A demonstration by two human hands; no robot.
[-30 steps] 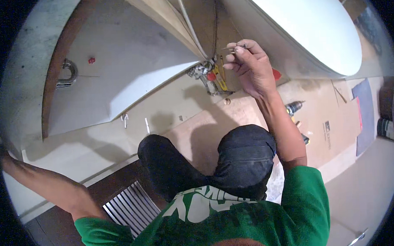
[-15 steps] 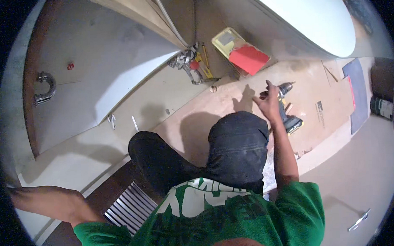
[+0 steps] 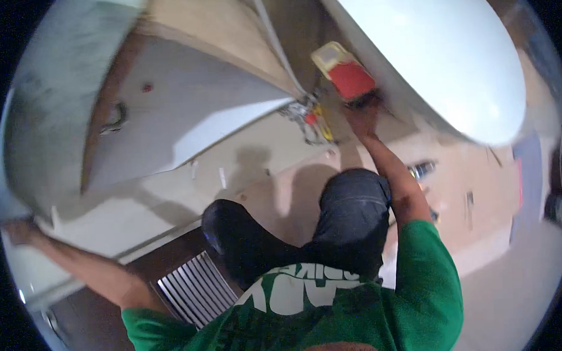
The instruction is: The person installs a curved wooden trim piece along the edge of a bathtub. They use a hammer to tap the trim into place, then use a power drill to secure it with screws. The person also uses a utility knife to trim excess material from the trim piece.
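Observation:
My right hand (image 3: 362,116) is stretched forward to the near end of a yellow-rimmed box (image 3: 327,52) with a red sheet or flap (image 3: 353,80) over its front part. Its fingers are lost in shadow and blur there, so I cannot see whether they grip the box. Far out on the left, my left hand (image 3: 21,231) is at the end of a cupboard panel's pale edge. Blur hides its fingers too. A cordless drill (image 3: 422,169) lies on a board to the right of my right forearm, which partly covers it.
Several hand tools (image 3: 313,122) lie heaped left of the box. A large white rounded object (image 3: 438,58) rises at the right. A grey panel (image 3: 216,85) leans at the left, with a curved metal pipe (image 3: 114,117) beyond it. A striped metal grille (image 3: 197,290) is by my left knee.
My right hand has left the spot beside the drill and reached forward to the box. The view has swung, shifting most things right and down in the picture. My left hand has come into view.

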